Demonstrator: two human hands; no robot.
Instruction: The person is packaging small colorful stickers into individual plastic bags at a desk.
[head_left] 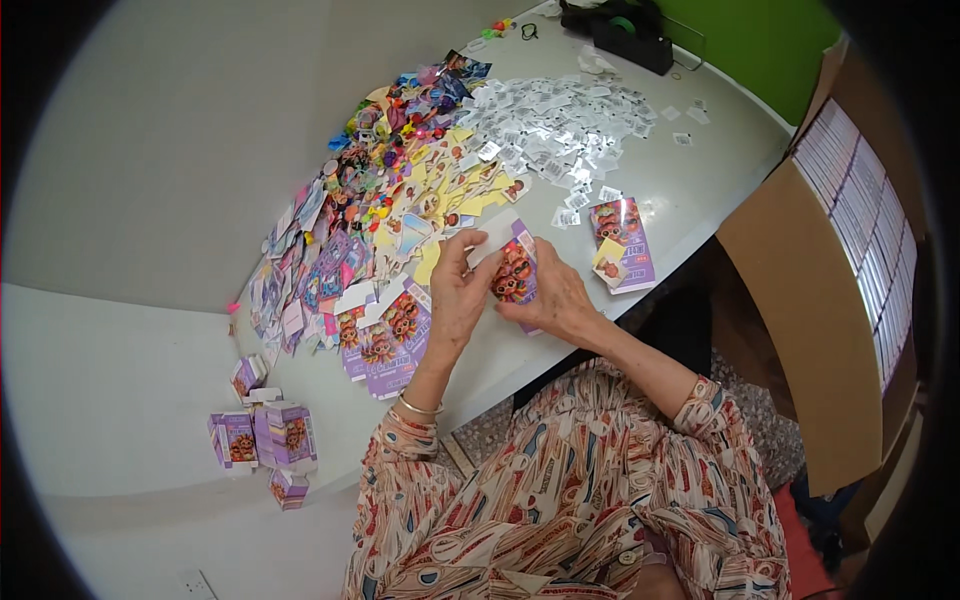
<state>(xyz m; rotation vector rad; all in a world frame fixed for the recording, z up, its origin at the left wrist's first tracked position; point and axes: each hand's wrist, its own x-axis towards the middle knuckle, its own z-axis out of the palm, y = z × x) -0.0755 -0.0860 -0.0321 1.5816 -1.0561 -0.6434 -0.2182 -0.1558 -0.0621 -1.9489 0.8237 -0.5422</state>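
Between my hands, over the near edge of the table, is a small purple carton printed with cartoon dolls, its white flap raised at the top. My left hand grips the carton's left side, thumb and fingertips near the flap. Around its right side wrap the fingers of my right hand, partly hiding the print. Flat purple cartons lie beside my left wrist. To the right of my right hand is a flat stack of purple cartons with a small yellow card on top.
Small white printed labels cover the table's far middle. Yellow cards and a heap of colourful trinkets and packets spread leftward. Folded purple boxes sit at lower left. A black tape dispenser stands far back; an open brown cardboard box of flat cartons is right.
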